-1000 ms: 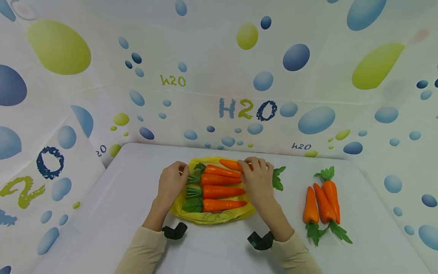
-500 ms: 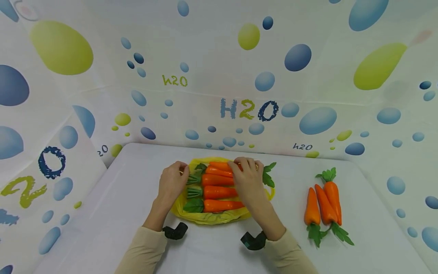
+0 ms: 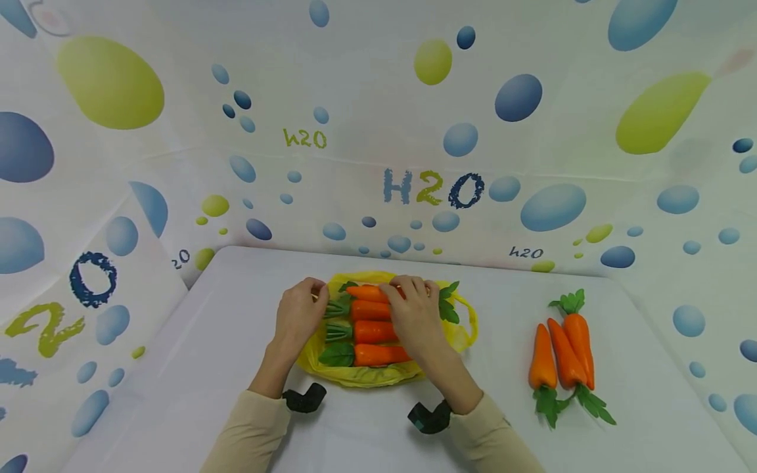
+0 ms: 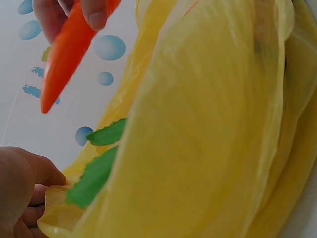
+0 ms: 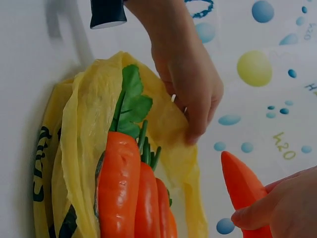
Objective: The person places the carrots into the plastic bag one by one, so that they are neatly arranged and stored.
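Note:
A yellow plastic bag [image 3: 372, 378] lies mid-table with its mouth spread, several orange carrots [image 3: 374, 332] side by side inside. Their green tops point left in the head view. My left hand [image 3: 300, 315] pinches the bag's left rim; thumb and fingers are on the thin plastic [image 4: 57, 210] in the left wrist view. My right hand [image 3: 416, 320] holds another carrot [image 3: 363, 293] above the bag's far side, tip to the left and leaves [image 3: 448, 302] to the right. The right wrist view shows this carrot [image 5: 242, 186] raised apart from the bag, its lower end cut off by the frame.
Three more carrots [image 3: 566, 355] with green leaves lie together on the white table [image 3: 503, 309] to the right of the bag. A yellow bag handle [image 3: 473, 322] sticks out on the right. Behind the table hangs a patterned curtain [image 3: 355, 79].
My right hand has moved left with the carrot, over the bag, uncovering the yellow handle on the right. The left hand keeps its place at the rim. The camera view has shifted slightly.

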The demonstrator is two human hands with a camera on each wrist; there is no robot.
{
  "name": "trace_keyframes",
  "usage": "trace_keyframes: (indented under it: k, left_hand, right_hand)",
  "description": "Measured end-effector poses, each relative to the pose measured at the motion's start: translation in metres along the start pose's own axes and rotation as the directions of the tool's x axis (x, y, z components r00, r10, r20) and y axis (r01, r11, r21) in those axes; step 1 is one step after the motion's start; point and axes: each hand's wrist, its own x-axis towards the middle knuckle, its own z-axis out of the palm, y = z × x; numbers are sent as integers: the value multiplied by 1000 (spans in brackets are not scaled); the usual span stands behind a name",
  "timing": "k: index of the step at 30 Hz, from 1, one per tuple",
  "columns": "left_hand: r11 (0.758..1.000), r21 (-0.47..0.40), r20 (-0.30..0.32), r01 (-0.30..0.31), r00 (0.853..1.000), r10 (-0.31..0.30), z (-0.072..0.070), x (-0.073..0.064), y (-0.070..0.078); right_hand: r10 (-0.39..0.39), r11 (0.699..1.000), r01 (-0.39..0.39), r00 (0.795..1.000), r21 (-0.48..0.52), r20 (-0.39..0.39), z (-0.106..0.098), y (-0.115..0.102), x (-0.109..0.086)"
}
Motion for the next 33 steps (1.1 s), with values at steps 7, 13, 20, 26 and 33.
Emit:
trace_keyframes:
  k: [7,13,20,26,33]
  left_hand:
    - [1000,1,15,10,1000,-10,0,0,1]
    - [1000,1,11,8,1000,-8,0,0,3]
    - [1000,1,7,10,1000,-10,1,1,4]
    - [1000,7,4,10,1000,-10,1,1,5]
    - [1000,8,14,24,1000,-24,0,2,5]
  right_hand:
    - [12,1000,-13,1000,18,28,10,4,-1]
    - [14,998,-19,996,60,88,15,7,-1]
    - [1,995,-14,991,96,134,19,8,0]
    - [14,996,-26,989,83,148,28,17,-1]
    - [1,993,-21,986,117,167,35,25,-4]
